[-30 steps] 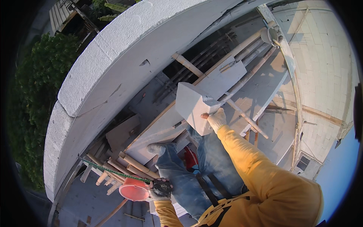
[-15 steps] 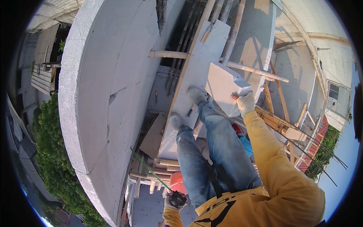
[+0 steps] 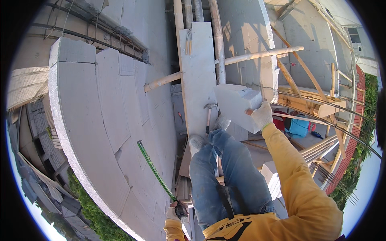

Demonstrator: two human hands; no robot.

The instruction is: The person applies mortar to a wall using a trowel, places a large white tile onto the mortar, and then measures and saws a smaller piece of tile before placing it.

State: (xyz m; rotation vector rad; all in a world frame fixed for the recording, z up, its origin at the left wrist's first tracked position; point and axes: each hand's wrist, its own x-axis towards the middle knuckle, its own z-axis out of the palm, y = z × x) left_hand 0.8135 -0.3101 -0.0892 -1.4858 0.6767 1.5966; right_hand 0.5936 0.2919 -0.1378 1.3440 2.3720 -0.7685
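Note:
My left hand, gloved, is closed around a black tape measure. Its green blade sticks out up and leftward in front of the wall, and its tip seems free. My right hand, in a pale knit glove with a bare thumb showing, grips the right edge of a white block with a notched, stepped side. That block is tilted beside the plank, right of my feet. A hammer lies on the plank by my feet, and pincers lie at its far end.
I stand on the narrow plank, held by bamboo poles. A pale block wall rises at left, another wall at right. Thin steel rods jut out at right. Down below are a blue bag and timber.
The view has swung, so more of the left wall and the whole hammer show. My left hand has shifted slightly left and down with the tape measure; my right hand still grips the block.

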